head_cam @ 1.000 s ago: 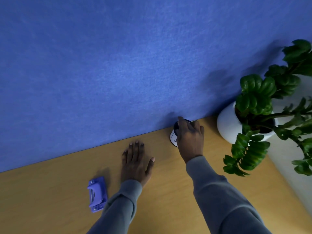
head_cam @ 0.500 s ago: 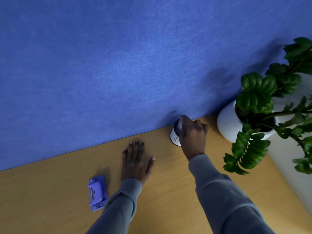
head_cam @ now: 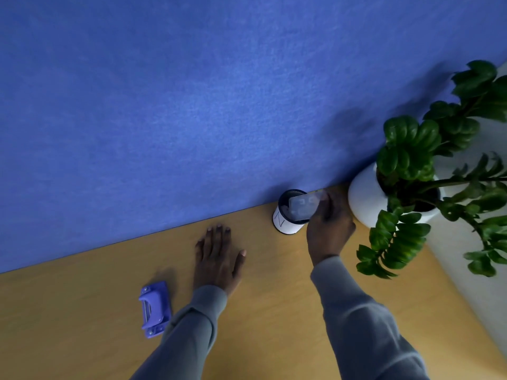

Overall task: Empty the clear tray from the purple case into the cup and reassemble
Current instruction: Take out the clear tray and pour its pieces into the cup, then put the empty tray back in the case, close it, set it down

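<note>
My right hand (head_cam: 329, 229) grips the clear tray (head_cam: 305, 206) and holds it tilted over the dark mouth of the white cup (head_cam: 286, 223), which stands against the blue wall. The tray's lower end sits at the cup's rim. The purple case (head_cam: 154, 308) lies on the wooden table (head_cam: 274, 311) at the lower left, apart from both hands. My left hand (head_cam: 218, 259) rests flat on the table with its fingers spread, between the case and the cup, holding nothing.
A white pot (head_cam: 365, 198) with a leafy green plant (head_cam: 411, 160) stands just right of the cup, its leaves hanging over the table near my right forearm. A blue wall (head_cam: 192, 105) bounds the table's far edge. A pale wall (head_cam: 480, 270) lies to the right.
My right hand has shifted right off the top of the cup and turned, so the clear tray now shows tilted over the cup's opening. My left hand and the purple case have stayed put.
</note>
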Demonstrator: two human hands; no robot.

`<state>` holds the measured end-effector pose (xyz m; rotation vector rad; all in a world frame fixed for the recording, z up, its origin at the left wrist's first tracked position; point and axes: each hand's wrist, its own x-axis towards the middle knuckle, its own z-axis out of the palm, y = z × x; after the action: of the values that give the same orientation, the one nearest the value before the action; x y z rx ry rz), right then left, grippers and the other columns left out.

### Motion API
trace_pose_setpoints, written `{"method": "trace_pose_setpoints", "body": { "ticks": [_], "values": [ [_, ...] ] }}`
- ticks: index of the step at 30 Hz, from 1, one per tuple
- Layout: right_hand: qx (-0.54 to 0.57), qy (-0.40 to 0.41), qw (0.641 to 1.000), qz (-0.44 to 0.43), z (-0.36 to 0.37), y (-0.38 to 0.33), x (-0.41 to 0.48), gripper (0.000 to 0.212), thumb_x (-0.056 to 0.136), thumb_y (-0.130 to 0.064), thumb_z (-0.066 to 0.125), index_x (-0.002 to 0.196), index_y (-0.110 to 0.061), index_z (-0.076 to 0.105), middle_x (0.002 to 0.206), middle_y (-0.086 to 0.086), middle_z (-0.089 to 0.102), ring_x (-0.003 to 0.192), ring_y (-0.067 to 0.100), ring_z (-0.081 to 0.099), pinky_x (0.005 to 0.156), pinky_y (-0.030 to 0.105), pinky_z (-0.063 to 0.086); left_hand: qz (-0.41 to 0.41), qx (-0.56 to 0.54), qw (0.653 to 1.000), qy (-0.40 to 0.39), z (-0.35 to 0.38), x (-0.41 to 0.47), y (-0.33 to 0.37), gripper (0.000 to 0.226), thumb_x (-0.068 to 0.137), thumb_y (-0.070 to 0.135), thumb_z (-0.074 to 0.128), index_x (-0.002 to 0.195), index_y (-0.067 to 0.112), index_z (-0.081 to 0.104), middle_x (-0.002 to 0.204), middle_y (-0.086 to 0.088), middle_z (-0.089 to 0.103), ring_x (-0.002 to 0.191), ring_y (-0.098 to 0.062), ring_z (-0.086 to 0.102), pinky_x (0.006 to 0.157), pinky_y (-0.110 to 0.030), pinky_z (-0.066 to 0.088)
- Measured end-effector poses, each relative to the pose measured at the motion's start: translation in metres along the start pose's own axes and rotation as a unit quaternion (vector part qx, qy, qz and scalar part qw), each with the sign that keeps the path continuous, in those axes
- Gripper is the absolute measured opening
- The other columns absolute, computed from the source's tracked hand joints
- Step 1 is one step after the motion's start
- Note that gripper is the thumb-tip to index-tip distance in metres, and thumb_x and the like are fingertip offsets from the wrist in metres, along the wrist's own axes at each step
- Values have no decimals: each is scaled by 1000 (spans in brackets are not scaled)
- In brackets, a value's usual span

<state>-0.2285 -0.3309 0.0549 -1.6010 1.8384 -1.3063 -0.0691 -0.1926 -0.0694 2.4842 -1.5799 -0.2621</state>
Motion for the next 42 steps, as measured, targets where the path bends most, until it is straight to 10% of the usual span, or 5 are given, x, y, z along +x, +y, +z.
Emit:
{"method": "trace_pose_setpoints", "body": {
  "ticks": [9,16,24,33,42],
  "values": [
    [259,6,947,188,-35,-36,-14,20,102,-19,57,108,-9,73,96,7,71,86,18,64,71,33,53,-38,-123,992,8,-28,5,0,69,104,49,30,159,8,23,167,-12,27,154,-29,26,124,-44,22],
    [397,-140,873,248,-48,-65,-37,19,100,-18,60,96,-15,79,97,2,78,93,16,72,70,27,58,-20,-263,959,98,-92,6,8,47,102,38,42,123,7,70,119,-17,73,118,-34,64,104,-38,49],
    [373,-237,848,292,-39,-55,-101,17,99,-17,63,100,-7,77,97,11,77,90,23,67,75,37,53,-226,-713,660,-72,-150,-21,9,48,95,49,61,69,14,81,68,-4,75,62,-18,72,54,-31,59],
    [389,-304,820,291,-40,-62,-130,21,101,-23,60,108,-12,76,109,15,78,99,25,74,76,32,60,-190,-688,695,-81,-162,-67,-8,13,88,14,76,83,22,85,82,2,80,76,-13,74,62,-25,58],
    [556,-367,625,407,-37,-81,-163,57,100,-58,41,140,-21,58,137,16,66,113,35,67,101,55,43,-214,-711,669,-13,-176,-90,0,9,87,9,75,84,13,82,77,-2,79,72,-16,75,58,-23,57]
  ]
}}
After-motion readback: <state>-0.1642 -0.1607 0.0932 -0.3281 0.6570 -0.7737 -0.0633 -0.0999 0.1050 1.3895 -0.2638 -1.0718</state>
